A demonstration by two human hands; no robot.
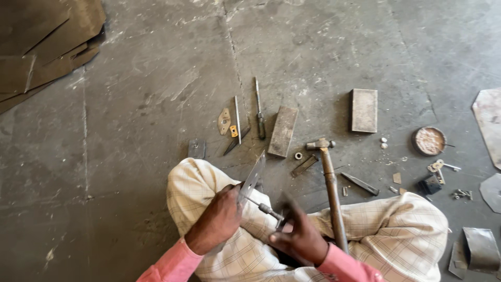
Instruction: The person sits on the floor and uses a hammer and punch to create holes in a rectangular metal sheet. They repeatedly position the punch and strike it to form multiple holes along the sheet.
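Seated on the concrete floor (130, 104), we hold a thin metal plate and a slim tool over our lap.

Our left hand (219, 219) is closed round the lower edge of the metal plate (252, 177), tilting it up on edge, likely so the tool can meet its face; our right hand (300, 237) pinches shut on the slim rod-like tool (266, 209), whose tip points at the plate. The hammer (329, 177) lies along our right leg, head away from us, within easy reach. Two flat metal blocks (364, 109) sit just ahead, with a screwdriver (259, 112), small nuts and a round tin (429, 141) scattered near. The floor is grey, scuffed and cracked; dark sheet offcuts (42, 47) lie at the far left.
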